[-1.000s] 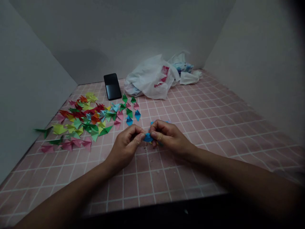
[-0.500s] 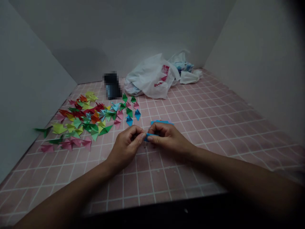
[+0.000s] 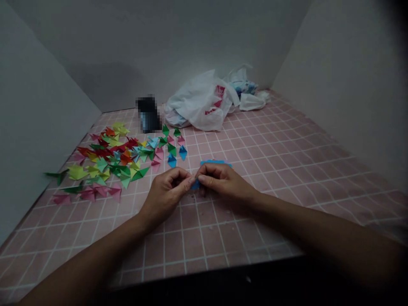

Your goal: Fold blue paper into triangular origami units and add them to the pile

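Observation:
A small piece of folded blue paper (image 3: 195,185) is pinched between my two hands, mostly covered by the fingers. My left hand (image 3: 170,187) grips its left side with thumb and forefinger. On the other side, my right hand (image 3: 219,180) presses it between thumb and curled fingers. Just behind the right hand lies a stack of blue paper sheets (image 3: 216,162), partly hidden by the knuckles. To the left of my hands, two blue folded paper pieces (image 3: 172,160) stand near a heap of origami cranes (image 3: 117,157) in several colours.
A white plastic bag (image 3: 197,102) with red print sits at the back, with more bags (image 3: 245,89) to its right. Left of it is a pixelated dark object (image 3: 148,114). Pale walls enclose the table's pink checked cloth (image 3: 287,170) at the back and sides.
The right fingers have shifted slightly left, closer to the left fingertips. Less of the blue paper shows along the right thumb, and more hangs below the fingertips.

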{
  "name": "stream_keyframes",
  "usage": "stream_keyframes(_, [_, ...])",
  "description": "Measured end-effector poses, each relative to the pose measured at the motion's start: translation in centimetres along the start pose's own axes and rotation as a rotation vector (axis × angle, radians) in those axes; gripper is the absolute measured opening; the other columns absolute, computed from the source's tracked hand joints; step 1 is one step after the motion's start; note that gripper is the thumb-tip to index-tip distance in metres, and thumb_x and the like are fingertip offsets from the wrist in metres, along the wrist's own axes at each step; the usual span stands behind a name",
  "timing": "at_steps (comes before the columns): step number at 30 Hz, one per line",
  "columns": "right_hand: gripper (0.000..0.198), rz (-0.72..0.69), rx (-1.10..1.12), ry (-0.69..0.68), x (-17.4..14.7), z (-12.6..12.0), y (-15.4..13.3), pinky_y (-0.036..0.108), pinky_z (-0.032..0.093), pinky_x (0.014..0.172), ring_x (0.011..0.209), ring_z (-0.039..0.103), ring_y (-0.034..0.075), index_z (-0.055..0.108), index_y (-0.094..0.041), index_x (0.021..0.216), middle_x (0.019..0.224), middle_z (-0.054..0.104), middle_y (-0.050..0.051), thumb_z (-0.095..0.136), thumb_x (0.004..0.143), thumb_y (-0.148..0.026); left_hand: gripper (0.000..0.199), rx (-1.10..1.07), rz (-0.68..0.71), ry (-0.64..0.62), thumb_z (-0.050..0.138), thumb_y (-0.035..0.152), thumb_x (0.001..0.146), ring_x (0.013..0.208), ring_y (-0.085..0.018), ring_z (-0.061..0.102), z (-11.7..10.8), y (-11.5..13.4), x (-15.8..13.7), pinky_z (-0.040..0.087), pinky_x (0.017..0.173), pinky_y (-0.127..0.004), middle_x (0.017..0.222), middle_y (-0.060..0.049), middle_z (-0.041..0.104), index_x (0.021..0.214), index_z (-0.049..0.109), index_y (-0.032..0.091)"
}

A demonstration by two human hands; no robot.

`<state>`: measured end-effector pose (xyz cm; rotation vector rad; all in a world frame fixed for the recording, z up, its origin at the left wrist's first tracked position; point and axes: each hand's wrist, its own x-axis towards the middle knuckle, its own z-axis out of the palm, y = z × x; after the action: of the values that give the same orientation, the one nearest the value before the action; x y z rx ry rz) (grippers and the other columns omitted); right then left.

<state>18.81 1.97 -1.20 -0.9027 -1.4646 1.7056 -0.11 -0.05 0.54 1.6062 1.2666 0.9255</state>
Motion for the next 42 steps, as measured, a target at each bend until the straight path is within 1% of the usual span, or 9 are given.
stream_keyframes(6, [0.03, 0.061, 0.12, 0.061, -0.1, 0.0, -0.3, 0.025, 0.042, 0.061, 0.062, 0.057, 0.012, 0.061, -0.017, 0.079, 0.067, 0.063, 0.001, 0.06, 0.092, -0.044, 0.02, -0.082, -0.018, 0.043, 0.065, 0.032, 0.085, 0.055, -0.01, 0.041, -0.1, 0.1, 0.1, 0.035, 0.054, -0.024, 0.06, 0.005, 0.051, 0.072, 0.063, 0.018])
stream_keyframes(10, [0.03, 0.059, 0.09, 0.038, 0.0, -0.1, -0.4, 0.024, 0.041, 0.058, 0.058, 0.055, 0.011, 0.06, -0.017, 0.079, 0.063, 0.062, -0.001, 0.07, 0.084, -0.045, 0.021, -0.089, -0.038, 0.063, 0.066, 0.034, 0.084, 0.054, -0.01, 0.04, -0.1, 0.0, 0.0, 0.034, 0.054, -0.024, 0.06, 0.005, 0.05, 0.071, 0.061, 0.018])
stream_keyframes(13, [0.027, 0.059, 0.064, 0.03, 0.2, -0.1, -0.3, 0.024, 0.04, 0.057, 0.057, 0.055, 0.01, 0.06, -0.018, 0.079, 0.063, 0.063, -0.002, 0.076, 0.078, -0.039, 0.02, -0.094, -0.049, 0.055, 0.066, 0.034, 0.084, 0.055, -0.01, 0.041, -0.1, 0.0, 0.0, 0.035, 0.054, -0.025, 0.061, 0.005, 0.051, 0.072, 0.062, 0.019])
stream_keyframes(21, [0.024, 0.053, 0.071, -0.026, 0.3, -0.5, -0.3, 0.027, 0.044, 0.065, 0.066, 0.06, 0.013, 0.061, -0.018, 0.083, 0.07, 0.066, 0.001, 0.072, 0.08, -0.039, 0.021, -0.103, -0.051, 0.063, 0.064, 0.035, 0.084, 0.055, -0.01, 0.042, 0.1, -0.2, 0.1, 0.035, 0.054, -0.025, 0.061, 0.004, 0.051, 0.072, 0.061, 0.019])
stream_keyframes(26, [0.031, -0.036, -0.129, 0.012, 0.0, 0.1, -0.3, 0.025, 0.035, 0.059, 0.065, 0.048, 0.012, 0.058, -0.018, 0.074, 0.068, 0.054, -0.002, 0.072, 0.082, -0.044, 0.017, 0.04, 0.043, 0.048, 0.063, 0.03, 0.084, 0.064, -0.012, 0.05, 0.4, 0.0, -0.3, 0.038, 0.059, -0.025, 0.07, 0.001, 0.058, 0.074, 0.062, 0.017])
stream_keyframes(29, [0.026, -0.12, -0.189, -0.009, -0.1, 0.2, -0.3, 0.026, 0.036, 0.062, 0.068, 0.047, 0.012, 0.058, -0.017, 0.071, 0.072, 0.053, -0.002, 0.069, 0.083, -0.038, 0.018, -0.02, 0.032, -0.024, 0.061, 0.031, 0.085, 0.065, -0.013, 0.052, 0.5, 0.0, -0.4, 0.04, 0.061, -0.025, 0.071, 0.001, 0.058, 0.075, 0.062, 0.017])
stream_keyframes(32, [0.019, -0.143, -0.182, -0.025, 0.0, 0.0, -0.5, 0.027, 0.038, 0.063, 0.068, 0.049, 0.013, 0.06, -0.017, 0.073, 0.073, 0.055, -0.001, 0.064, 0.085, -0.032, 0.019, -0.077, 0.013, -0.027, 0.062, 0.033, 0.086, 0.065, -0.012, 0.05, 0.5, 0.0, -0.3, 0.039, 0.061, -0.025, 0.07, 0.002, 0.057, 0.075, 0.062, 0.017])
stream_keyframes(38, [0.015, -0.084, -0.122, 0.041, 0.3, -0.7, -1.0, 0.026, 0.042, 0.06, 0.064, 0.054, 0.012, 0.06, -0.018, 0.074, 0.07, 0.061, 0.0, 0.065, 0.082, -0.03, 0.021, -0.139, -0.038, 0.061, 0.064, 0.035, 0.086, 0.059, -0.011, 0.043, 0.4, -0.1, -0.2, 0.037, 0.058, -0.025, 0.065, 0.004, 0.05, 0.074, 0.06, 0.019])
stream_keyframes(42, [0.017, -0.076, -0.13, 0.176, 0.5, -1.0, -0.9, 0.026, 0.046, 0.059, 0.063, 0.057, 0.013, 0.059, -0.018, 0.075, 0.07, 0.064, 0.001, 0.066, 0.082, -0.032, 0.021, -0.186, -0.059, 0.146, 0.064, 0.036, 0.088, 0.057, -0.011, 0.043, 0.1, -1.2, 0.1, 0.034, 0.056, -0.025, 0.062, 0.005, 0.05, 0.077, 0.058, 0.019])
